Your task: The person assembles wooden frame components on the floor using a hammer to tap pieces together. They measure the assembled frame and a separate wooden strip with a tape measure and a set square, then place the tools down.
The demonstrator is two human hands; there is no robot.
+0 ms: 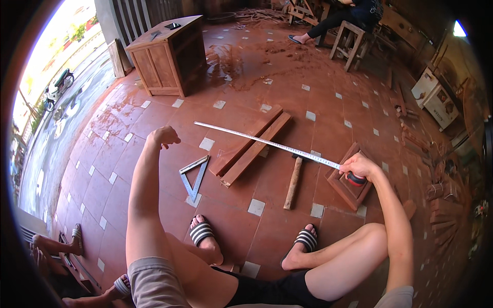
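My right hand [359,167] is closed around a red and black tape measure [356,179]. Its white blade [267,142] runs out long to the left and passes over two reddish wooden beams [257,146] lying side by side on the floor. The blade's free end is away from my left hand [164,137], which hangs in the air, fingers loosely bent and nothing in them. Below that hand a metal set square [194,177] lies on the tiles. A hammer [294,183] with a wooden handle lies between the beams and a framed wooden panel [345,189], which is under my right hand.
A wooden cabinet [164,54] stands at the back left. A person [354,15] sits by a wooden stool [351,42] at the back. A whitish box [435,97] and stacked wood pieces [446,218] line the right. Another person's legs [56,245] show at lower left.
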